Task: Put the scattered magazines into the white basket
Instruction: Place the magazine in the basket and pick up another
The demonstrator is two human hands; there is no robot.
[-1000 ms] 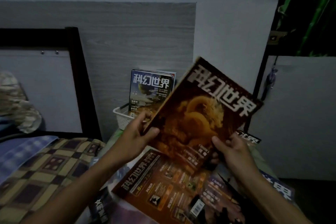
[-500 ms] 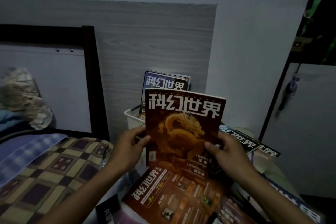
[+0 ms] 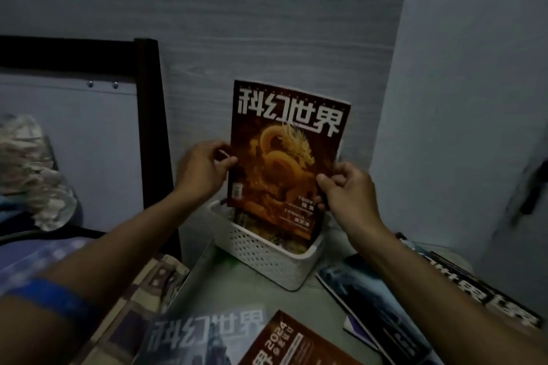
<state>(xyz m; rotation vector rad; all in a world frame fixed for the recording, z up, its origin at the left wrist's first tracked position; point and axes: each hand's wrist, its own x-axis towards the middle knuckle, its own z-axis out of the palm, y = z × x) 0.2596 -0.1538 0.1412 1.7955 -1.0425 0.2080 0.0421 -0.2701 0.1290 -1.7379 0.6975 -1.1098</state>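
An orange dragon-cover magazine [image 3: 281,157] stands upright with its lower edge inside the white perforated basket [image 3: 264,258] on the small table. My left hand [image 3: 201,169] pinches its left edge, thumb on the cover. My right hand [image 3: 344,190] grips its lower right edge. Another magazine in the basket is mostly hidden behind it. Scattered magazines lie on the table: a grey-blue one [image 3: 204,335] at the front, an orange one [image 3: 293,344] beside it, a blue one [image 3: 376,302] and a dark one [image 3: 486,290] to the right.
A bed with a checked blanket [image 3: 139,290] and dark frame post [image 3: 154,127] borders the table on the left. A wood-grain panel [image 3: 267,38] and wall stand close behind the basket. A dark object [image 3: 533,187] hangs on the right.
Both hands carried the dragon magazine forward and lowered it upright into the basket; it now covers the magazine that stood there. The view moved closer to the basket.
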